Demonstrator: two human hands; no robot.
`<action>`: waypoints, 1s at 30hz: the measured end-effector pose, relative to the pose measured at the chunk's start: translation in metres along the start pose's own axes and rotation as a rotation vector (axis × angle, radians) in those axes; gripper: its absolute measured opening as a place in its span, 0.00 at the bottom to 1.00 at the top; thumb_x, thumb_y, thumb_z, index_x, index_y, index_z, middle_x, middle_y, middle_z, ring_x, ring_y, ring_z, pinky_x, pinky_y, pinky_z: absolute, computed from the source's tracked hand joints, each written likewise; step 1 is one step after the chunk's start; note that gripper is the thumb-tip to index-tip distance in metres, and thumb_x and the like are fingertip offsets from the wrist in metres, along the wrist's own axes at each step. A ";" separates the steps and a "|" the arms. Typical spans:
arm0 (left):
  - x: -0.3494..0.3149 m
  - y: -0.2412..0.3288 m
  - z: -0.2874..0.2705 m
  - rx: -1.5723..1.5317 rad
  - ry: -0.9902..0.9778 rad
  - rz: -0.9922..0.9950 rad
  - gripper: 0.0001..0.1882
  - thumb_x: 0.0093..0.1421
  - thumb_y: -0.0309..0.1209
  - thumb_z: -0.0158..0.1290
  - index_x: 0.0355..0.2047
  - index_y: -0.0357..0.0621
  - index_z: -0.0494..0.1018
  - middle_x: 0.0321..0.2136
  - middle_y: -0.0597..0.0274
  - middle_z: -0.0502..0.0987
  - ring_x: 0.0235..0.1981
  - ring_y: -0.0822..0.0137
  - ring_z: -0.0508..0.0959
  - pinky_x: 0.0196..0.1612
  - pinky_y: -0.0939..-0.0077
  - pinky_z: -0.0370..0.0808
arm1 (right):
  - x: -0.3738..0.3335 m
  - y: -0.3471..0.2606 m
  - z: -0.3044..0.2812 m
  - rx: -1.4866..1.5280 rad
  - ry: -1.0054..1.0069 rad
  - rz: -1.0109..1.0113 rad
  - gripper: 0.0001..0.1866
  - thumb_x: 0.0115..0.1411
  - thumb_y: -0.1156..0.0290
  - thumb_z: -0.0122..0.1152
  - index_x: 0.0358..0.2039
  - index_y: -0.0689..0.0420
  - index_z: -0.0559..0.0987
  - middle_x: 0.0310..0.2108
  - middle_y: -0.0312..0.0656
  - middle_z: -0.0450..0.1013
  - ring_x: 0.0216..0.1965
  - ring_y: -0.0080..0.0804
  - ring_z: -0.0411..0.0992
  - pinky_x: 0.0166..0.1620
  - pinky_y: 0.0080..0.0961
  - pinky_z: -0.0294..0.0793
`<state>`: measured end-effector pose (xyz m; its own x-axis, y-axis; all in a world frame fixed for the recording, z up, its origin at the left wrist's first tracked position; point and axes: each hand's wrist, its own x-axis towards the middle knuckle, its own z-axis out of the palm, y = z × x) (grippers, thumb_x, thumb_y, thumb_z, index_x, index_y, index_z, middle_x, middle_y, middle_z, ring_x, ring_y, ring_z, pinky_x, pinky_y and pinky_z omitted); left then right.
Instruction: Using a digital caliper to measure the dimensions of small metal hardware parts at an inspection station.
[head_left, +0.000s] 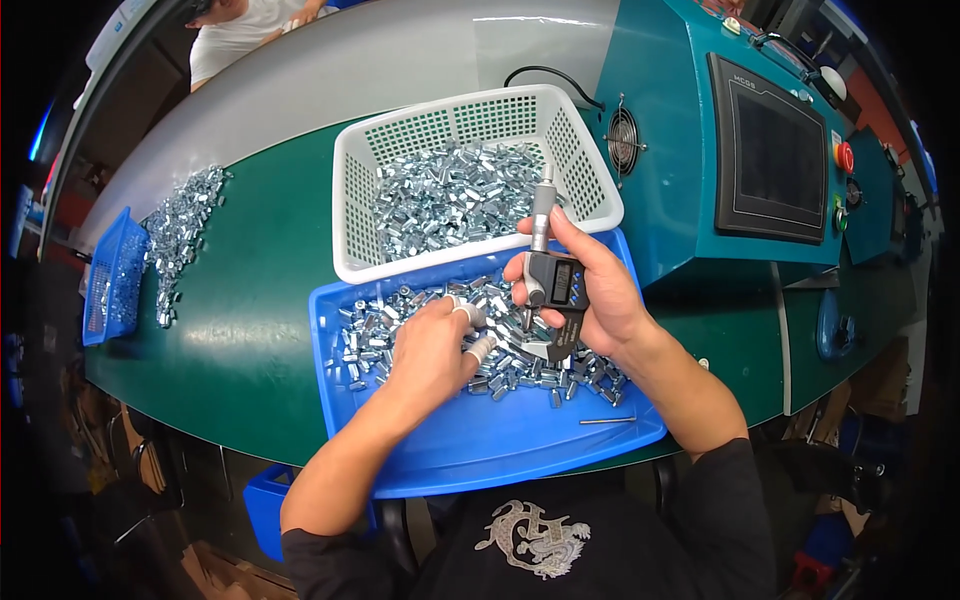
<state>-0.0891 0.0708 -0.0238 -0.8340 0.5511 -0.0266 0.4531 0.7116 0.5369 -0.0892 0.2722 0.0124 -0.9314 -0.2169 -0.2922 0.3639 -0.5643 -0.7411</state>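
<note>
My right hand (612,300) holds a digital micrometer (556,290) upright, its silver thimble at the top and its dark frame and small display lower down. My left hand (435,345), with pale covers on the thumb and a finger, is curled over the heap of small shiny metal hex pieces (505,375) in a blue tray (450,455). Its fingertips are close to the micrometer's jaw. Whatever is between them cannot be told apart from the pieces behind.
Behind the tray, a white perforated basket (350,215) holds more metal pieces. A thin metal rod (607,421) lies in the tray. At left are a loose pile (185,225) and a small blue basket (118,280). A teal machine (670,150) stands right; another person (235,40) is beyond.
</note>
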 end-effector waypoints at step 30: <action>0.006 -0.006 -0.004 -1.126 0.230 -0.109 0.09 0.57 0.29 0.57 0.37 0.39 0.73 0.28 0.67 0.76 0.27 0.79 0.73 0.31 0.83 0.72 | 0.008 -0.016 0.035 0.001 -0.012 -0.120 0.21 0.65 0.49 0.41 0.44 0.55 0.67 0.30 0.48 0.74 0.26 0.30 0.75 0.14 0.16 0.67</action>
<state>-0.0974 0.0685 -0.0239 -0.9414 0.3361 -0.0273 -0.0660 -0.1045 0.9923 -0.1022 0.2519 0.0429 -0.9682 -0.1576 -0.1944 0.2501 -0.5878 -0.7693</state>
